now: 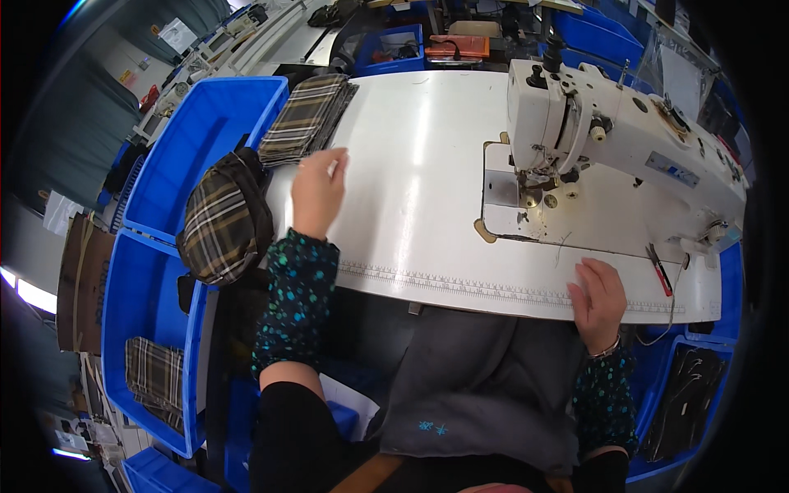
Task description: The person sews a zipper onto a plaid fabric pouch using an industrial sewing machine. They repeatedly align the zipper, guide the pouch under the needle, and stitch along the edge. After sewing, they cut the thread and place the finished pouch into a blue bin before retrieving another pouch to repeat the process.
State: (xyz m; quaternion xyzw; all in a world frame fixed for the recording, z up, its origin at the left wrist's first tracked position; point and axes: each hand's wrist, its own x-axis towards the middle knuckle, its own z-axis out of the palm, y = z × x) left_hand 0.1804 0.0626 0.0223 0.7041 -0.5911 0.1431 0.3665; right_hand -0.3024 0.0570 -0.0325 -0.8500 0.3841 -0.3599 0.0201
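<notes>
My left hand (pixel 319 189) is raised near the lower corner of a stack of plaid fabric pieces (pixel 302 115), fingers loosely curled and apart, holding nothing. A plaid, dark-edged cloth item (pixel 220 218) hangs at the table's left side. My right hand (pixel 598 300) is at the front edge of the white table (pixel 411 197), over the printed ruler strip, with fingers bent, apart and empty. A white sewing machine (pixel 625 140) stands on the right, and red-handled thread snips (pixel 662 275) lie below it, right of my right hand.
Blue bins (pixel 164 148) line the left, a lower one (pixel 189 386) holding plaid pieces (pixel 152 374). Another bin (pixel 641 411) with dark items is at lower right. A dark grey apron (pixel 477 378) covers my lap. More bins (pixel 362 53) and a cardboard piece (pixel 82 279) surround the table.
</notes>
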